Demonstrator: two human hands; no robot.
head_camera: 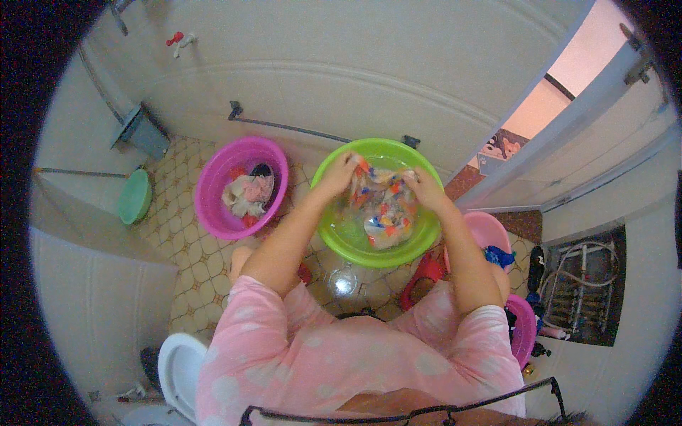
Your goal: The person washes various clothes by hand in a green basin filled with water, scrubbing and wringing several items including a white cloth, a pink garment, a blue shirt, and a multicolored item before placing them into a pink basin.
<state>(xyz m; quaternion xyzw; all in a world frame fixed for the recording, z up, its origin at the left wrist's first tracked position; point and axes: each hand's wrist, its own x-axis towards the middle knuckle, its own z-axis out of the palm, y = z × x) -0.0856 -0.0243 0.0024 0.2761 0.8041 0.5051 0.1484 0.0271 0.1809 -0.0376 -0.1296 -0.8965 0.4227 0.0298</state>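
Note:
A green plastic basin (331,239) stands on the tiled floor before me, with water in it. My left hand (341,171) grips the upper left edge of a wet cloth (391,205), white with orange, blue and yellow patches. On the basin's right side, my right hand (424,187) pinches the same cloth by its upper right edge. The cloth hangs between both hands, its lower part bunched in the water. Folds hide the cloth's full shape, and my fingertips are partly covered.
A magenta basin (205,205) holding pink and white laundry (250,194) stands to the left. At the right are a pink basin (482,229) with a blue cloth (499,256) and another magenta basin (523,325). A metal bar (293,128) runs low along the wall. A toilet seat (181,367) is lower left.

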